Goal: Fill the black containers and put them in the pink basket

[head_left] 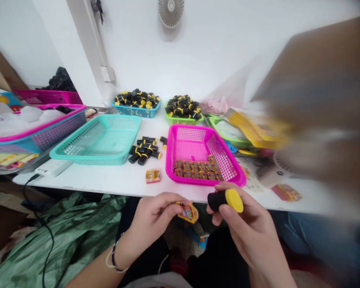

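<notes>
Below the table's front edge, my left hand (151, 220) pinches a small yellow printed sticker (187, 211). My right hand (246, 230) grips a black cylinder with a yellow cap (225, 199), held close to the sticker. Just above them a pink basket (180, 138) holds rows of small wrapped pieces (198, 169). A loose pile of black-and-yellow cylinders (145, 149) lies left of the pink basket, and one small printed box (153, 176) sits near the table edge.
A teal basket (99, 140) stands at centre left. A blue basket (137, 103) and a green basket (183, 109) of cylinders stand at the back. Pink and blue baskets (39, 128) are stacked at left. A blurred brown cardboard shape (324, 104) fills the right. A green bag (63, 236) lies below.
</notes>
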The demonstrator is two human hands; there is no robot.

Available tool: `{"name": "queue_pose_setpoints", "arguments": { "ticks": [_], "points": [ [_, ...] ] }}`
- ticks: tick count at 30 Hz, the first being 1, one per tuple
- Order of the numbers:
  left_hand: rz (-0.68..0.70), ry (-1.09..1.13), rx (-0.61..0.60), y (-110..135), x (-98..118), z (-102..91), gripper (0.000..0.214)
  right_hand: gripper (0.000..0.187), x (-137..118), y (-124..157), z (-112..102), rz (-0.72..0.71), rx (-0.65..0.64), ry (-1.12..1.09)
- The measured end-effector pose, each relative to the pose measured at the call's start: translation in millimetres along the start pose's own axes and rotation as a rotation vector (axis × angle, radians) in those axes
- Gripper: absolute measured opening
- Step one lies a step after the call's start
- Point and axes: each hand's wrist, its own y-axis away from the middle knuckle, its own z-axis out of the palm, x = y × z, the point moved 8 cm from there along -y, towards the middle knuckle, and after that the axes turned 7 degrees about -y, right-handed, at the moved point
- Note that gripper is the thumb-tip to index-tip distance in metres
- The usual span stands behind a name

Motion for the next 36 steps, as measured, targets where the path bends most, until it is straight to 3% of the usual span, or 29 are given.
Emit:
{"name": "queue_pose_setpoints", "arguments": {
  "ticks": [3,6,11,16,21,28,36],
  "points": [
    [0.101,-0.144,0.063,2,14,-6.7,0.014,0.031,-6,7,5,-0.075,0.017,-0.071],
    [0.15,-0.151,0.095,4,23,-10.0,0.022,0.027,-7,12,15,-0.116,-0.019,-0.145],
    [0.222,-0.112,0.121,10,28,-11.5,0.029,0.027,3,15,41,-0.005,-0.129,-0.24],
    [0.195,-0.04,0.178,17,19,-13.7,0.031,0.027,8,13,54,0.068,-0.1,-0.333],
    [0.194,0.007,0.206,18,19,-15.8,0.028,0.026,11,14,52,0.065,-0.075,-0.347],
    [0.2,0.002,0.153,15,23,-9.3,0.033,0.029,-3,18,31,-0.065,0.02,-0.218],
    [0.197,0.026,0.126,16,28,-7.1,0.03,0.028,6,23,42,-0.016,-0.113,-0.23]
  ]
}}
